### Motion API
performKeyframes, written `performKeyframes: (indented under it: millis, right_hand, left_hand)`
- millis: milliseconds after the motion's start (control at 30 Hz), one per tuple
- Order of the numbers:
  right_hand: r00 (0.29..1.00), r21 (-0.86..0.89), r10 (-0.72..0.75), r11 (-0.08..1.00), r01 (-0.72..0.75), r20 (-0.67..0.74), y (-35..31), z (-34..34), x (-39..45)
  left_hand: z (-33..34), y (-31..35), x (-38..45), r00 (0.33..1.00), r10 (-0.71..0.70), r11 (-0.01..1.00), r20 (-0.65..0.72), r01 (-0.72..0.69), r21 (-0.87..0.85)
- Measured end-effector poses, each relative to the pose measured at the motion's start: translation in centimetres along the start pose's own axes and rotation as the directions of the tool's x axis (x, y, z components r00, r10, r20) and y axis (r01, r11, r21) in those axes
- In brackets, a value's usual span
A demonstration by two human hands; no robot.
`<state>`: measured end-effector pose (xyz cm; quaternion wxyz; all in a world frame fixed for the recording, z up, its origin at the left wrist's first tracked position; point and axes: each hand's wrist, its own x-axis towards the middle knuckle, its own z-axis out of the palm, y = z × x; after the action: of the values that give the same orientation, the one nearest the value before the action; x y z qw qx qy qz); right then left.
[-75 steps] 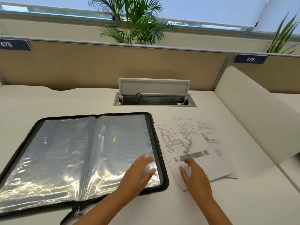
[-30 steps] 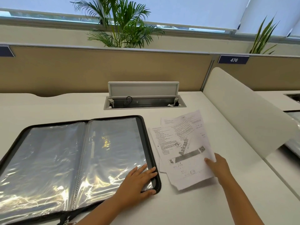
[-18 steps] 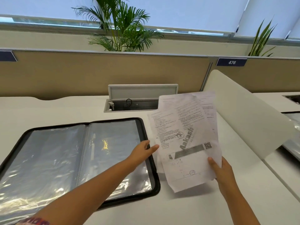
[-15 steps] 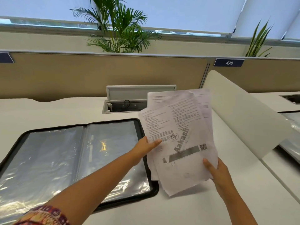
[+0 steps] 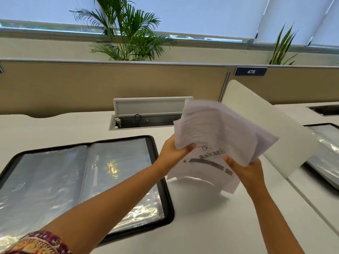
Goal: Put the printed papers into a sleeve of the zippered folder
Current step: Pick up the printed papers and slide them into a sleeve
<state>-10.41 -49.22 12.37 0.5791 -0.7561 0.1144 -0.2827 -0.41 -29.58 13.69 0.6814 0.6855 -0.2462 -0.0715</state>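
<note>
The printed papers (image 5: pixel 216 136) are held up above the desk, to the right of the folder, blurred and tilted to the right, with their lower edge curling. My left hand (image 5: pixel 174 153) grips their left edge. My right hand (image 5: pixel 244 171) grips their lower right part. The black zippered folder (image 5: pixel 161 184) lies open and flat on the desk at the left. Its clear plastic sleeves (image 5: pixel 113 173) face up and shine, and I see no paper in them.
A white divider panel (image 5: pixel 271 132) slants up just right of the papers. An open cable tray (image 5: pixel 145 120) sits in the desk behind. A beige partition (image 5: pixel 110 85) closes the back. Another open folder (image 5: pixel 324 149) lies on the neighbouring desk at right.
My right hand lifted the papers off the desk. My left hand left the folder and took hold of their left edge. The stack has since turned and tilted rightward between both hands.
</note>
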Motion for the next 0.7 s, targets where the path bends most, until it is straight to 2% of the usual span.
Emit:
performKeyframes:
  millis: [167,367,567,700]
  right_hand:
    - [0.993,0.072,-0.104,0.992,0.101,0.049,-1.8,-0.8,0.5]
    - [0.991,0.094,-0.131,0.987,0.131,-0.005,-3.6,-0.7,1.7]
    - [1.000,0.123,0.015,0.992,-0.017,0.013,-0.7,0.3,0.0]
    - [0.989,0.091,0.126,0.989,-0.119,-0.078,0.9,1.2,-1.1]
  left_hand:
    - [0.2,1.8,0.5,0.996,0.081,0.997,0.027,-0.080,-0.019]
    - [0.5,3.0,0.9,0.996,0.093,0.985,-0.012,-0.094,-0.142]
    - [1.3,0.1,-0.9,0.998,-0.009,0.987,-0.055,0.001,-0.159]
    - [1.9,-0.5,-1.5,0.997,-0.024,0.983,-0.078,0.009,-0.182]
